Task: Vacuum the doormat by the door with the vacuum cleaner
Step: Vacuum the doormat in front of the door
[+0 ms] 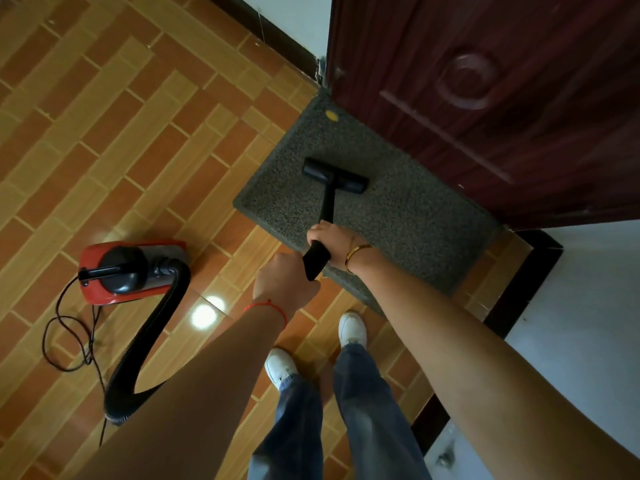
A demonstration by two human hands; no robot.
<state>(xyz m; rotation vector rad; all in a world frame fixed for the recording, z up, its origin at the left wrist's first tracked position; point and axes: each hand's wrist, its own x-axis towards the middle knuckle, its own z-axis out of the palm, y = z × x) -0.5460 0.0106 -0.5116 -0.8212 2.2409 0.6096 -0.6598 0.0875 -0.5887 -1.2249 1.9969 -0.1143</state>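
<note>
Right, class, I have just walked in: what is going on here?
A person is vacuuming the grey doormat in front of the dark red door. Both hands grip the black wand, the right hand ahead of the left hand. The nozzle rests on the doormat. The red vacuum cleaner sits on the tiled floor to the left.

Home entryway; door (485,98), doormat (398,216).

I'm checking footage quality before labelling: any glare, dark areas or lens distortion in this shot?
Head view: a bright ceiling-light glare spot on the glossy floor tiles beside the black hose; corners darken; wide-angle lens bends the door and tile lines; the doormat and vacuum head are evenly lit and sharp.
</note>
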